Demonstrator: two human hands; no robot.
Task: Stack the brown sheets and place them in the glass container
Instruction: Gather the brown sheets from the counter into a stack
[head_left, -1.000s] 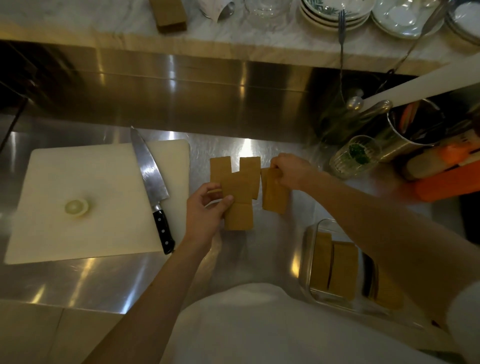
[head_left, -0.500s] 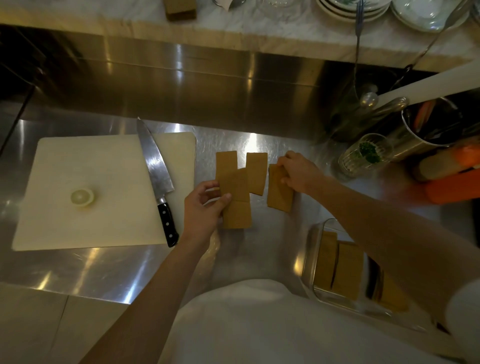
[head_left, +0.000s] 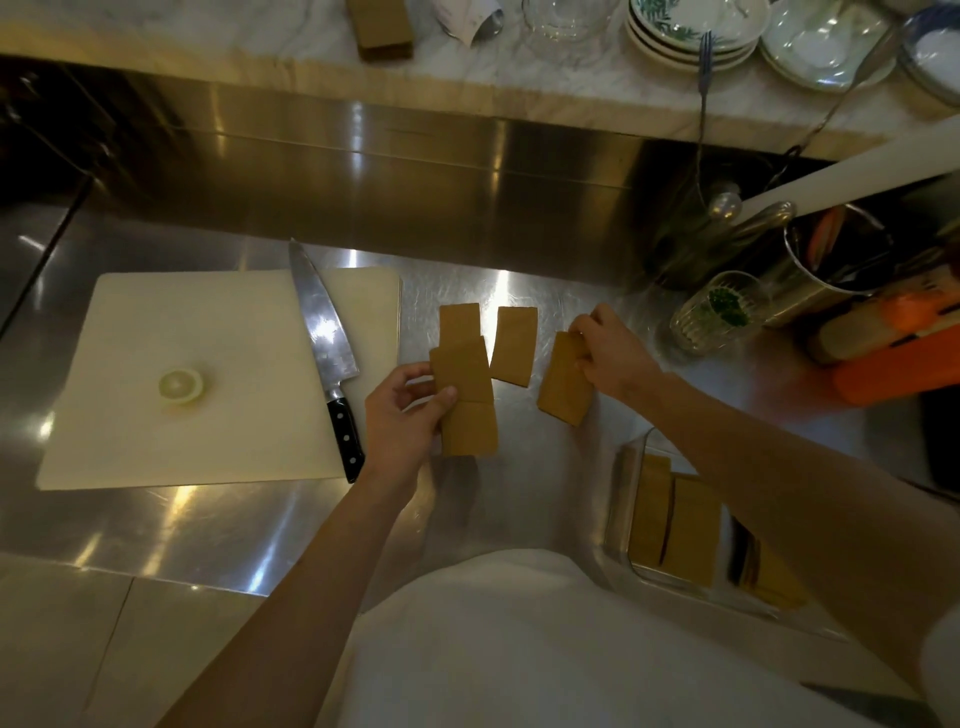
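Note:
Several brown sheets lie on the steel counter. My left hand (head_left: 402, 410) pinches one brown sheet (head_left: 461, 371), which overlaps a lower sheet (head_left: 470, 428) and an upper sheet (head_left: 458, 322). A separate sheet (head_left: 513, 345) lies flat just to the right. My right hand (head_left: 608, 353) grips the top edge of another sheet (head_left: 563, 384), tilted on the counter. The glass container (head_left: 621, 499) sits at the lower right beneath my right forearm, with several brown sheets (head_left: 691, 530) standing inside it.
A white cutting board (head_left: 208, 415) lies to the left with a chef's knife (head_left: 324, 332) and a lemon piece (head_left: 180, 385) on it. A herb glass (head_left: 719, 312), a utensil pot (head_left: 826, 265) and orange items (head_left: 904, 358) crowd the right. Plates (head_left: 691, 36) stand on the marble shelf.
My right hand has pulled its sheet to the right, away from the cluster, opening a gap. My left hand still holds its sheet in nearly the same place.

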